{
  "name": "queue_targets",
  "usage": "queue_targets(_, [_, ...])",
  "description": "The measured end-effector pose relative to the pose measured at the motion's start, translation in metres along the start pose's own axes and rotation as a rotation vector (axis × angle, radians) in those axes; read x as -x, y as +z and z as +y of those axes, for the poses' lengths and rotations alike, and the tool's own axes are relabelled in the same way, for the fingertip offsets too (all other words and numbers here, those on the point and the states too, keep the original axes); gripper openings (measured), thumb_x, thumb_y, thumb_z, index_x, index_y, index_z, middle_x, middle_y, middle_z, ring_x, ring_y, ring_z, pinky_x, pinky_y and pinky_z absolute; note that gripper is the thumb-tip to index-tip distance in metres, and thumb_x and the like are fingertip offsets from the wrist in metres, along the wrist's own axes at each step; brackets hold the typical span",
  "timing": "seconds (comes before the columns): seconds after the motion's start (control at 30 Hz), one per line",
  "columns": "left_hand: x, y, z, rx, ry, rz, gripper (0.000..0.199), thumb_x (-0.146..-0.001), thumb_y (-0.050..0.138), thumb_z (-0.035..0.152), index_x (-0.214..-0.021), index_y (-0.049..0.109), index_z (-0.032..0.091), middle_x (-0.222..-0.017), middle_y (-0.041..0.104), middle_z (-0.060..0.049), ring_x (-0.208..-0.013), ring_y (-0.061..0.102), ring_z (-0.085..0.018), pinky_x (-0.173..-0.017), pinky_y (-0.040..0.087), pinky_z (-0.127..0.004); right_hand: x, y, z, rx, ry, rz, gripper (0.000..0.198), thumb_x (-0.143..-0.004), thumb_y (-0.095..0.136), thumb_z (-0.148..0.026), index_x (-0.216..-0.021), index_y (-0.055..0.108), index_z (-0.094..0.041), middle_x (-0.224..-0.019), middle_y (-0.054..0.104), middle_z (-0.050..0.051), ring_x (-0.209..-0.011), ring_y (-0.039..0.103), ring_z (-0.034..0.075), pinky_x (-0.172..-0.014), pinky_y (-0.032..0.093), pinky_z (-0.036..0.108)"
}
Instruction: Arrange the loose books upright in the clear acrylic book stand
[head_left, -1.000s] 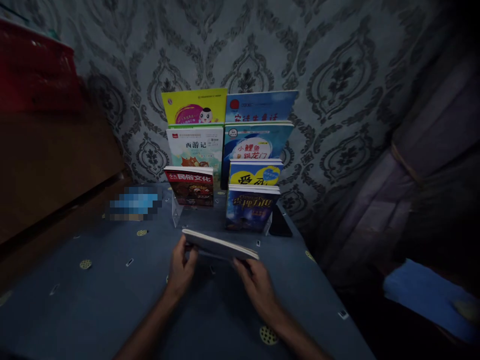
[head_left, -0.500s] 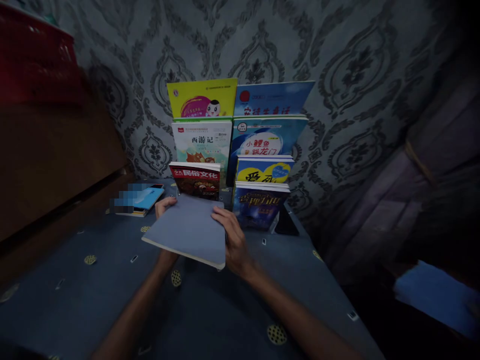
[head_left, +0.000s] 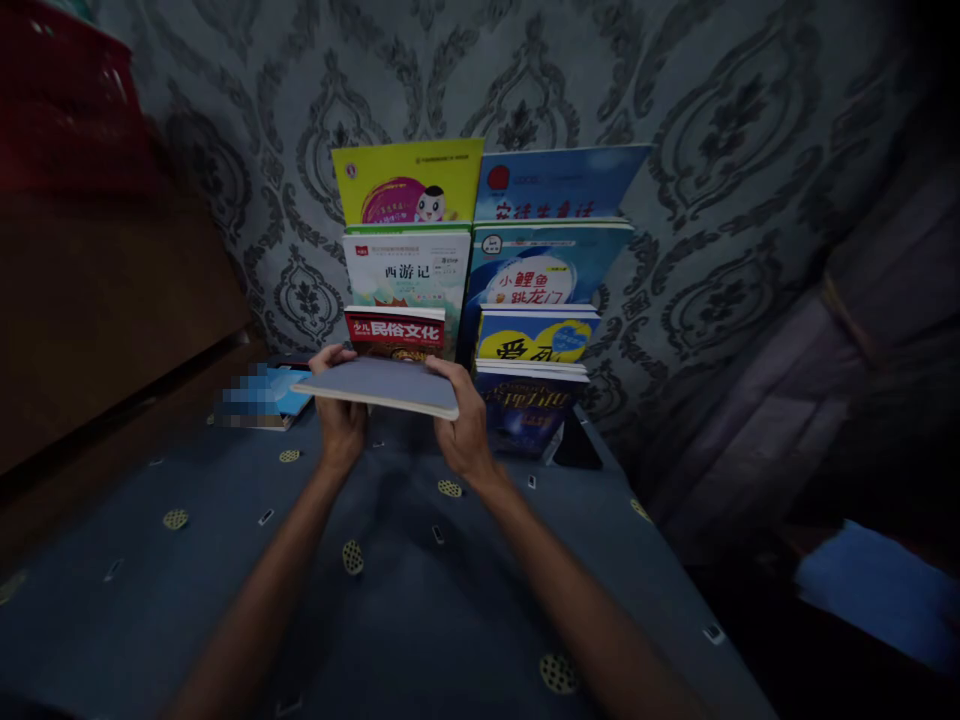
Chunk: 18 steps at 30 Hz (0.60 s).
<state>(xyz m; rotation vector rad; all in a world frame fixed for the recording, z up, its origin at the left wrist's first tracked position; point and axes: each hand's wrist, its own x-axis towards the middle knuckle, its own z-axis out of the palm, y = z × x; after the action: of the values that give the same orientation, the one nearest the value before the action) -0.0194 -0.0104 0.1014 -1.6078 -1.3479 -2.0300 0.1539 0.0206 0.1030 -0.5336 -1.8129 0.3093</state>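
Observation:
A thin book (head_left: 379,386) with a plain grey-blue cover is held nearly level between my two hands, above the dark cloth. My left hand (head_left: 339,410) is closed round its left edge, and my right hand (head_left: 463,420) grips the right edge with the thumb on top. Just beyond it stands a red-topped book (head_left: 395,328), its lower part hidden by the held one. Behind that rise a white book (head_left: 407,268) and a yellow book (head_left: 409,180). To the right, a dark blue book (head_left: 530,405) leans at the front of another upright row.
In the right row are a blue and yellow book (head_left: 536,335), a teal book (head_left: 551,262) and a blue book (head_left: 562,180). Some flat books (head_left: 289,395) lie at the left. Patterned wallpaper backs the table; a purple curtain (head_left: 780,400) hangs right.
The held book has moved away from me and tilted flatter, so less of its cover shows. Both hands have gone forward with it, still gripping its sides.

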Motion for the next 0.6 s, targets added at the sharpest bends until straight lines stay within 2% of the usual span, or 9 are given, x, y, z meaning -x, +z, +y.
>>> queue_targets(0.07, [-0.004,0.001,-0.004,-0.006,0.006,-0.021,0.050,-0.094,0.050,0.060,-0.125,0.046,0.021,-0.113,0.056,-0.007,-0.108,0.058,-0.022,-0.099,0.046,-0.037,-0.005,0.003,0.002,0.002,0.008,0.012,0.044,-0.099,0.037,-0.020,-0.141,0.048,-0.022,-0.133,0.063,0.012,-0.125,0.059,0.024,-0.109,0.048,0.046])
queue_targets(0.2, [-0.007,0.006,-0.016,-0.059,-0.071,-0.010,0.040,-0.099,0.046,0.053,-0.123,0.046,0.020,-0.113,0.058,-0.009,-0.105,0.059,-0.022,-0.096,0.047,-0.036,-0.010,0.013,0.009,-0.028,0.060,0.038,0.044,-0.105,0.034,-0.028,-0.148,0.039,-0.020,-0.139,0.060,0.014,-0.127,0.059,0.024,-0.108,0.049,0.045])
queue_targets(0.4, [-0.006,0.009,-0.033,-0.158,-0.085,-0.041,0.030,-0.100,0.047,0.040,-0.123,0.046,0.020,-0.107,0.059,-0.007,-0.102,0.058,-0.021,-0.092,0.046,-0.034,-0.011,0.023,0.024,0.077,0.169,0.011,0.047,-0.108,0.025,-0.038,-0.147,0.041,-0.018,-0.136,0.062,0.017,-0.125,0.061,0.027,-0.104,0.051,0.044])
queue_targets(0.6, [-0.004,0.012,-0.043,-0.259,-0.133,-0.069,0.029,-0.096,0.049,0.030,-0.123,0.046,0.020,-0.100,0.061,-0.007,-0.094,0.062,-0.022,-0.086,0.049,-0.035,-0.008,0.027,0.035,0.140,0.179,0.014,0.048,-0.105,0.029,-0.033,-0.148,0.041,-0.016,-0.140,0.057,0.018,-0.134,0.053,0.028,-0.113,0.044,0.051])
